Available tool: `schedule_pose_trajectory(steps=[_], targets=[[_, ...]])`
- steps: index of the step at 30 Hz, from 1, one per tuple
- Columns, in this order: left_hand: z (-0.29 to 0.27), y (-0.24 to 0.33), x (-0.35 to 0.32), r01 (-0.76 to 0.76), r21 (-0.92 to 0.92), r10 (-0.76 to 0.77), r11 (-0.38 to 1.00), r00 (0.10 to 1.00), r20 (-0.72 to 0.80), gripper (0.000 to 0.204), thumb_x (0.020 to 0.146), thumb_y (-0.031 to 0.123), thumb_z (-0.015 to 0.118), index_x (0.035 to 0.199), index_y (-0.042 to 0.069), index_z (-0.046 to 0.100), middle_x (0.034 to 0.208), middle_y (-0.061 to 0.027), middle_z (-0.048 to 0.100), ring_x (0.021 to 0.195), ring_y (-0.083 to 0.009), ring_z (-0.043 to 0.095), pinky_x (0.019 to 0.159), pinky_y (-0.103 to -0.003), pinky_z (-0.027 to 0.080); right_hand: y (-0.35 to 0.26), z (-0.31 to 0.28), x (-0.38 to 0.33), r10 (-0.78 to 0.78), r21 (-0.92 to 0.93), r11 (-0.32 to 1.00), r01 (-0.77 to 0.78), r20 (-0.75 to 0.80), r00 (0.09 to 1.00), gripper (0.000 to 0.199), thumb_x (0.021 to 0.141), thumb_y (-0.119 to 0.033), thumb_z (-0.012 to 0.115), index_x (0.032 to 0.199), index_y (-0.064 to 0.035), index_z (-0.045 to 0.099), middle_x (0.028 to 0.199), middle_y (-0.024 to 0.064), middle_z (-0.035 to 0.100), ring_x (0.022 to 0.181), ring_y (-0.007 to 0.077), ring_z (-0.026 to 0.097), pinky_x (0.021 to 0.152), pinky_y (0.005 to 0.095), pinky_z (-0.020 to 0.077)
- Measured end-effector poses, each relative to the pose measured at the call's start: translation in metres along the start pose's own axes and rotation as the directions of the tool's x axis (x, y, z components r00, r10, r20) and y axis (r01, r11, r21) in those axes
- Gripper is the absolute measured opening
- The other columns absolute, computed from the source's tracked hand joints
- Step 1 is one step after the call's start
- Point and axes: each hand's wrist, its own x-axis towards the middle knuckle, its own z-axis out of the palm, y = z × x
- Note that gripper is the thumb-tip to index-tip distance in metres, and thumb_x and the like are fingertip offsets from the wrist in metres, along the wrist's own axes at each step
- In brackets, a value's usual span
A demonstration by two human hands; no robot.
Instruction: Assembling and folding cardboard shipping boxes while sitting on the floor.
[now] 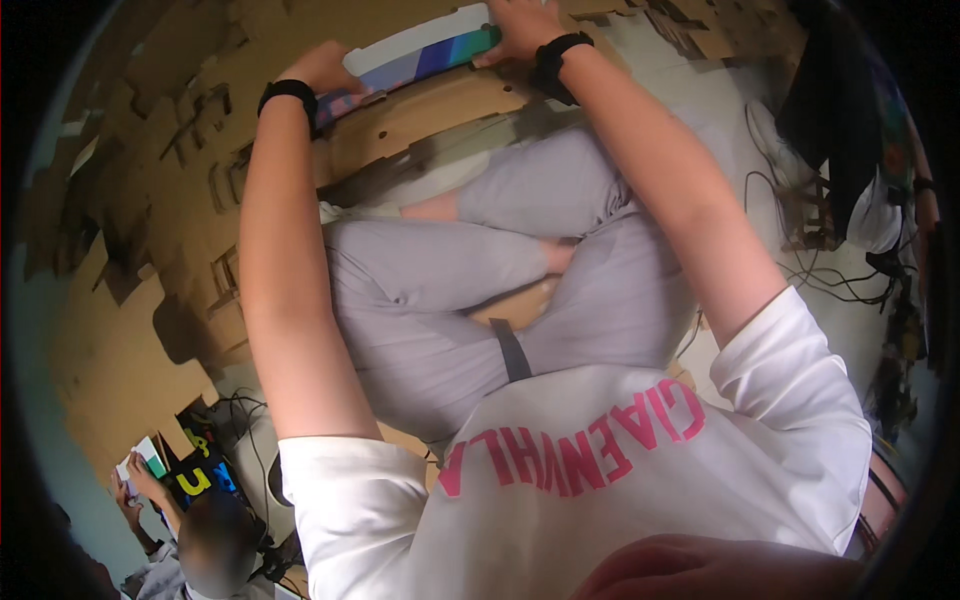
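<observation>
A long, narrow white box [425, 45] with purple, blue and green bands on its side lies at the top of the view, beyond my crossed legs. My left hand [322, 68] closes on its left end, and my right hand [518, 30] grips its right end. Both arms reach out straight, with a black band at each wrist. Under the box is a flat piece of brown cardboard [430, 128] with small dark holes. The fingers on the far side of the box are partly hidden.
Many cut cardboard pieces [120, 340] spread over the left and far floor. Loose black cables [835, 285] and a white shoe [770, 140] lie to the right. At the lower left, another person's hands [145, 480] hold a white and green box beside a black bag [205, 470].
</observation>
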Motion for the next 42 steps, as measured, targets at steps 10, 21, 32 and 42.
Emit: schedule_pose_trajectory(steps=[10, 21, 32, 42], targets=[[0.007, -0.001, 0.012, 0.16, -0.087, -0.145, 0.983, 0.976, 0.161, 0.063, 0.073, 0.036, 0.081, 0.125, 0.002, 0.07, 0.124, -0.0202, 0.071, 0.116, -0.0363, 0.065, 0.101, -0.041, 0.049, -0.003, 0.011, -0.002, -0.006, -0.063, 0.998, 0.003, -0.045, 0.999, 0.121, 0.051, -0.036, 0.101, 0.153, -0.0187, 0.039, 0.154, 0.0198, 0.04, 0.143, 0.0435, 0.035, 0.111, 0.0623, 0.0364], [0.004, 0.002, 0.014, 0.146, -0.086, -0.123, 0.985, 0.965, 0.23, 0.073, 0.067, 0.033, 0.082, 0.131, 0.003, 0.066, 0.13, -0.0202, 0.068, 0.123, -0.0354, 0.062, 0.106, -0.042, 0.046, -0.006, 0.011, -0.004, -0.001, -0.081, 0.997, -0.005, -0.07, 0.998, 0.125, 0.048, -0.039, 0.102, 0.154, -0.0193, 0.039, 0.154, 0.0208, 0.039, 0.142, 0.0441, 0.034, 0.11, 0.0644, 0.0373], [0.023, 0.005, 0.011, 0.082, 0.046, -0.082, 0.996, 0.997, 0.0, 0.054, 0.064, 0.028, 0.091, 0.106, -0.002, 0.075, 0.103, -0.0206, 0.076, 0.095, -0.0343, 0.074, 0.086, -0.043, 0.059, -0.005, 0.014, -0.002, 0.018, -0.082, 0.996, -0.023, -0.062, 0.998, 0.125, 0.049, -0.04, 0.102, 0.154, -0.0191, 0.039, 0.155, 0.0207, 0.038, 0.142, 0.0443, 0.035, 0.111, 0.0645, 0.0374], [0.03, 0.002, 0.009, 0.121, -0.095, -0.113, 0.988, 0.989, 0.09, 0.038, 0.074, 0.028, 0.088, 0.091, -0.003, 0.074, 0.084, -0.0161, 0.075, 0.08, -0.031, 0.074, 0.078, -0.04, 0.058, -0.002, 0.016, -0.001, 0.02, -0.111, 0.993, -0.028, -0.076, 0.997, 0.122, 0.051, -0.037, 0.101, 0.155, -0.0203, 0.038, 0.158, 0.021, 0.036, 0.146, 0.0444, 0.033, 0.112, 0.0639, 0.0368]])
